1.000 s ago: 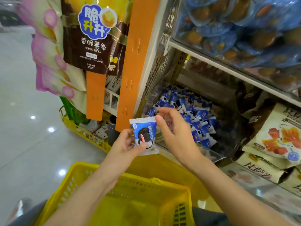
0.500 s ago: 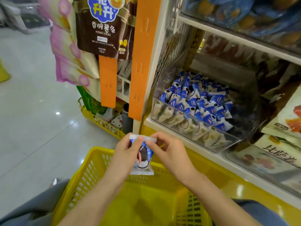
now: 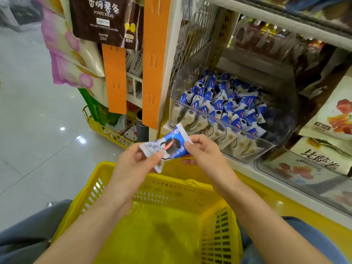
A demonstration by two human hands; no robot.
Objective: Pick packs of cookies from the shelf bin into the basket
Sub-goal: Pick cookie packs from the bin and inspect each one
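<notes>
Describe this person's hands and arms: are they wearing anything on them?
The left hand and right hand are bare: no gloves, rings or bracelets show. Both forearms are bare too, with no sleeve, watch or band in view down to the frame's edge. The nails that show look short and unpainted.

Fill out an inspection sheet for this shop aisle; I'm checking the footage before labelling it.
Surface: yellow basket under both hands; no pack seen on its visible floor.
Job's things: cookie pack held above the basket's far rim; shelf bin holds many blue packs.
Clutter: potato stick bag and orange strips hang left of the bin.
Hands: left hand pinches the pack's left end, right hand its right end.
Cables: nothing seen.
Surroundings: glossy tiled floor; snack bags at right.
</notes>
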